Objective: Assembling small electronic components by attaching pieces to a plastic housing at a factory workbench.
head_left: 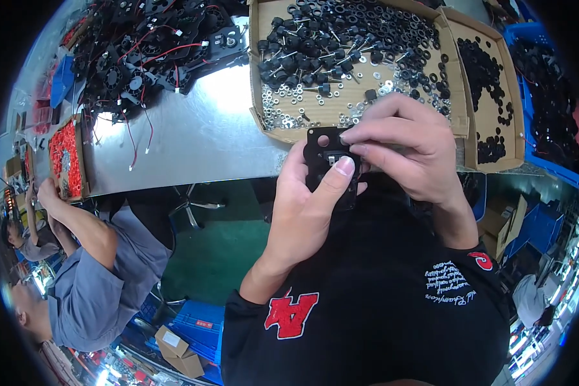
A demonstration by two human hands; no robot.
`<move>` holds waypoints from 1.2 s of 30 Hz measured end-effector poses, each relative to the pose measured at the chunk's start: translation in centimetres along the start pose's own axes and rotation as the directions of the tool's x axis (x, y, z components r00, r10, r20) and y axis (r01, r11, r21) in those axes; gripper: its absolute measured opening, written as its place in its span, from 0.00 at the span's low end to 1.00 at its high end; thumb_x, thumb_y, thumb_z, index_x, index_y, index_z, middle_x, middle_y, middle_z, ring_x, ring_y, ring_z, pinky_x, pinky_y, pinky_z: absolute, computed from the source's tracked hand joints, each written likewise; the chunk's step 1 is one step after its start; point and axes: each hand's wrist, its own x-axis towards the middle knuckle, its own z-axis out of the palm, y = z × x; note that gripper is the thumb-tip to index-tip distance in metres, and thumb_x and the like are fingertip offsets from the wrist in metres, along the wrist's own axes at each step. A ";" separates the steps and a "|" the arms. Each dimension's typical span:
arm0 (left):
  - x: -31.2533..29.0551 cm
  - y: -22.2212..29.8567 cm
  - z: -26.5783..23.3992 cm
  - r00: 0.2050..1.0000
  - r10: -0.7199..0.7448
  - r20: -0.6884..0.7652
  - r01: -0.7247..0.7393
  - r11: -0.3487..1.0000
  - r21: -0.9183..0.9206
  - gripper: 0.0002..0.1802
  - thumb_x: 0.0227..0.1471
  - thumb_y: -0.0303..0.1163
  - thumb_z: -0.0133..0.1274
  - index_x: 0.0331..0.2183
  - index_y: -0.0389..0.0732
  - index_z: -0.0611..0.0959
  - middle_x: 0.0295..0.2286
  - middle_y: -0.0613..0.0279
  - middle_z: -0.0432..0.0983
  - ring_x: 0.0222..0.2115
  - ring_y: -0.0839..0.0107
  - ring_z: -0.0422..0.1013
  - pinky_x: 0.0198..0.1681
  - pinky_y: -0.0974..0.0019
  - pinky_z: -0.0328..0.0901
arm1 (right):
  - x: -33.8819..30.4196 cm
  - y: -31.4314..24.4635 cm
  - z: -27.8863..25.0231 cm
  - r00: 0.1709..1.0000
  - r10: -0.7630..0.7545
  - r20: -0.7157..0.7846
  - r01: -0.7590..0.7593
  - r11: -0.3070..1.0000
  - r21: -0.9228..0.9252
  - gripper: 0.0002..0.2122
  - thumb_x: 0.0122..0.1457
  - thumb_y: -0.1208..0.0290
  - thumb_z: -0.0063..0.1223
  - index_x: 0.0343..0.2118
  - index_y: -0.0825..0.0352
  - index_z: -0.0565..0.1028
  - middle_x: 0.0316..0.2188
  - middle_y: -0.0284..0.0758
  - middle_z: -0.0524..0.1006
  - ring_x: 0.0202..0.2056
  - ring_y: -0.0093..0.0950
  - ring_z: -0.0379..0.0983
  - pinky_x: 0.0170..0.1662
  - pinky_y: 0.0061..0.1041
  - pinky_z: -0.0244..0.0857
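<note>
My left hand grips a flat black plastic plate with a round hole near one corner and a small light-coloured part near its middle. The left thumb lies across the plate's face. My right hand is at the plate's upper right edge, its thumb and index finger pinched together. Whatever is between those fingertips is too small to make out. Just beyond my hands stands a shallow cardboard tray, holding black-knobbed screws, black rings and silvery nuts or washers.
A second cardboard tray with small black parts and a blue crate stand at the right. Black fan assemblies with red wires heap on the metal table at left. A co-worker sits there beside a box of red parts.
</note>
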 end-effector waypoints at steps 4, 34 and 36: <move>-0.2 -0.1 0.1 0.998 0.054 -0.029 -0.053 0.998 0.038 0.21 0.56 0.26 0.53 0.50 0.33 0.67 0.41 0.58 0.71 0.40 0.76 0.71 0.42 0.70 0.71 | -0.1 -0.4 0.0 0.985 -0.172 -0.017 0.161 0.948 -0.276 0.12 0.44 0.82 0.63 0.35 0.67 0.81 0.28 0.35 0.76 0.30 0.29 0.75 0.32 0.24 0.68; 0.6 -0.9 1.0 0.939 0.343 -0.022 -0.303 0.856 0.419 0.26 0.54 0.20 0.52 0.52 0.28 0.61 0.44 0.53 0.68 0.45 0.70 0.66 0.51 0.67 0.61 | 0.3 -0.3 1.8 0.966 -0.224 -0.128 0.108 0.802 -0.588 0.07 0.52 0.74 0.61 0.25 0.68 0.73 0.19 0.37 0.71 0.21 0.37 0.69 0.24 0.33 0.62; 0.6 -0.9 1.1 0.935 0.354 -0.014 -0.310 0.839 0.448 0.26 0.54 0.20 0.52 0.52 0.28 0.60 0.45 0.52 0.67 0.46 0.69 0.66 0.53 0.65 0.61 | 0.3 -0.1 1.8 0.976 -0.186 -0.116 0.083 0.805 -0.588 0.07 0.52 0.73 0.60 0.26 0.68 0.72 0.19 0.37 0.70 0.20 0.38 0.68 0.24 0.33 0.62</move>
